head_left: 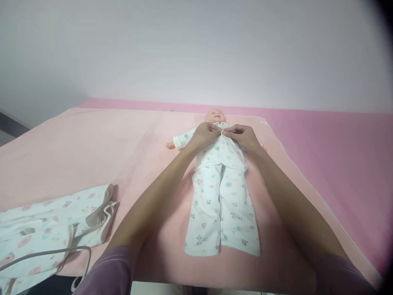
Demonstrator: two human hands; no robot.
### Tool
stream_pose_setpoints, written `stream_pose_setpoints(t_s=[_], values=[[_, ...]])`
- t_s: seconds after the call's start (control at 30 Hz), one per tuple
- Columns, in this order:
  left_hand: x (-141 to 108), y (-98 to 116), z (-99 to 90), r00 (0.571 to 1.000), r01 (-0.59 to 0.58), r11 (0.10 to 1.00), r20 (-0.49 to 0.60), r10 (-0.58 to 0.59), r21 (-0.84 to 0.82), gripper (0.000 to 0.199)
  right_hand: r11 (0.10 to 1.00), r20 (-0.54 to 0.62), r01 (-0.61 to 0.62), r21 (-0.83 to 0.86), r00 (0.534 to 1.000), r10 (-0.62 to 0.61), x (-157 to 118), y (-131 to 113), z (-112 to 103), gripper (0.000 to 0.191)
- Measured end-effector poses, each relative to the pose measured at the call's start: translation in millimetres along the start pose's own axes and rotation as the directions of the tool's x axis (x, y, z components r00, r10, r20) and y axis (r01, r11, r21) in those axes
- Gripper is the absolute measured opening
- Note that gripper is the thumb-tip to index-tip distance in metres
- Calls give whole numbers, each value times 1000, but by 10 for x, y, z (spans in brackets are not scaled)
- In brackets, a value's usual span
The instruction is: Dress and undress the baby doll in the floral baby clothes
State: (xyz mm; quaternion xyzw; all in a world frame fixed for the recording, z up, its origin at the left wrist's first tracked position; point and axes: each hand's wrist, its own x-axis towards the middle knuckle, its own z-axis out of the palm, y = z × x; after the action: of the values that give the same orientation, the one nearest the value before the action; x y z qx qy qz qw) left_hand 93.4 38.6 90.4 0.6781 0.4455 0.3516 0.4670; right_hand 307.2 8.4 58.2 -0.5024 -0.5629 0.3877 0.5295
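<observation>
A baby doll (215, 115) lies on its back, head away from me, dressed in a white patterned top (211, 155) and matching trousers (208, 205). On the doll's chest, my left hand (208, 134) pinches one side of the top's front opening. My right hand (242, 135) pinches the other side, with the fingertips of both hands almost meeting below the collar. Any fastener between the fingers is too small to make out. One doll arm (183, 140) stretches out to the left; the other is mostly hidden behind my right hand and forearm.
Under the doll spreads a peach cloth (138, 139) over a pink surface (322, 164). Folded patterned fabric (55, 221) lies at the left front, with a grey cable (61, 249) across it. A pale wall (196, 49) stands behind.
</observation>
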Motion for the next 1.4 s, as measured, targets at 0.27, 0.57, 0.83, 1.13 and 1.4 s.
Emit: stream_pose_setpoints(t_s=[0.27,0.57,0.83,1.13,1.4], values=[[5,-26,109,999,-2,996,-46,-2,-90,16,987,47,-143,76,989,139,18,6,0,58],[6,-71,30,999,-3,998,-43,1,-59,35,983,81,-181,14,980,180,28,-32,-4,61],[63,-85,-27,999,34,995,-27,-37,-90,21,992,3,-99,-81,995,99,-42,-134,99,63],[52,21,8,994,94,983,-47,-102,-155,17,929,-7,80,-361,996,-88,-99,-238,173,55],[79,10,17,971,191,918,-70,-229,-348,44,915,127,69,-397,992,-20,-73,-221,66,42]])
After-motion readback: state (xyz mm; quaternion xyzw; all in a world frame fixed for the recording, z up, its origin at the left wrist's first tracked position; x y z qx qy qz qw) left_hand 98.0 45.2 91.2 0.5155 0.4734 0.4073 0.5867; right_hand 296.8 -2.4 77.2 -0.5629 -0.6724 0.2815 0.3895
